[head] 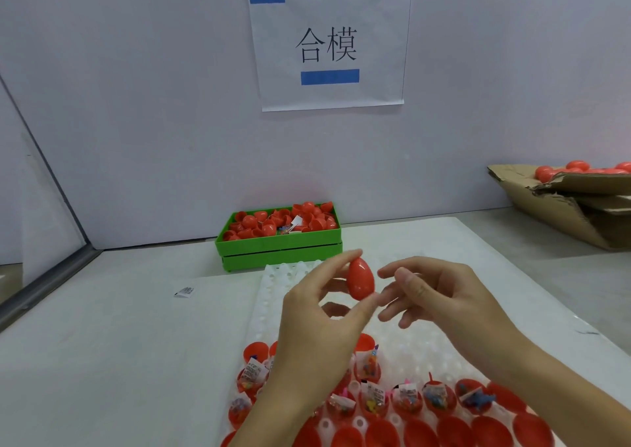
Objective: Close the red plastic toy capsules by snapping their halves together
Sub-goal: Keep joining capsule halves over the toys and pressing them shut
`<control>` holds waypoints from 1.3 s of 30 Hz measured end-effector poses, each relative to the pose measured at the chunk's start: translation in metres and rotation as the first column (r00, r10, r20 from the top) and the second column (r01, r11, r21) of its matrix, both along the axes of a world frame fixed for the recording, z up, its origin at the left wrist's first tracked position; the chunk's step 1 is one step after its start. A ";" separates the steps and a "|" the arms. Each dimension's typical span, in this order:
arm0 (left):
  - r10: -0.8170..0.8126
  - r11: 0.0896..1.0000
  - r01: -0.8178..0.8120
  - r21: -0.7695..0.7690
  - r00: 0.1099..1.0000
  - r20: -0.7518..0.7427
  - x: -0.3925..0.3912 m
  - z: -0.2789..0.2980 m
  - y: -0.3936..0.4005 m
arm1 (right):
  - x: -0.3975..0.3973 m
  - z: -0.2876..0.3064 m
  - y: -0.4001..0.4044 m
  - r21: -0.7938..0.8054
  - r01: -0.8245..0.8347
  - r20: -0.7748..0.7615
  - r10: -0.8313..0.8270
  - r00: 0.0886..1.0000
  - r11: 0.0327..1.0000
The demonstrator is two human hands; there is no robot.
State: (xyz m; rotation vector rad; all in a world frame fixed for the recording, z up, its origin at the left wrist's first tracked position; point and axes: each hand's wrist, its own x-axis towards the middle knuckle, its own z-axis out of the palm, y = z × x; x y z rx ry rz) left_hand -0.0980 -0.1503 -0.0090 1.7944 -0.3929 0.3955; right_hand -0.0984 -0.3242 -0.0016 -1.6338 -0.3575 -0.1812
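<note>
1. Pale wall panels close off the back of the grey worktop (102, 344); a paper sign (329, 45) hangs at upper centre, and a metal-edged side panel slants down the left of the frame.
2. Open surface lies at lower left, bare but for a small printed packet (184, 291).
3. At centre, against the wall, a green crate (280, 252) holds loose red capsule halves.
4. At the right edge, a torn cardboard box (563, 207) holds closed red capsules.
5. At bottom centre, a white moulded tray (426, 344) carries red halves in its nearest rows, some holding bagged toys; its far rows are unfilled.
6. Above the tray, the left hand (317, 317) pinches a closed red capsule (361, 279) end to end between forefinger and thumb, long axis near upright, narrow end up.
7. The right hand (440, 293) is just beside it, fingers loosely spread, gripping nothing.
</note>
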 end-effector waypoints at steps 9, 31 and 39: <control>-0.205 0.912 0.118 -0.392 0.960 -0.189 0.005 0.005 0.003 | 0.002 -0.003 -0.001 -0.041 0.077 0.037 -0.075 0.996 0.996; -0.103 0.994 0.098 -0.053 0.989 -0.106 -0.002 0.001 -0.016 | 0.010 0.003 -0.010 -0.187 0.256 0.124 -0.236 0.964 0.948; -0.121 0.992 0.119 -0.032 0.987 -0.101 -0.007 -0.001 -0.022 | 0.082 0.050 -0.088 0.249 0.378 -0.299 -0.301 0.906 0.891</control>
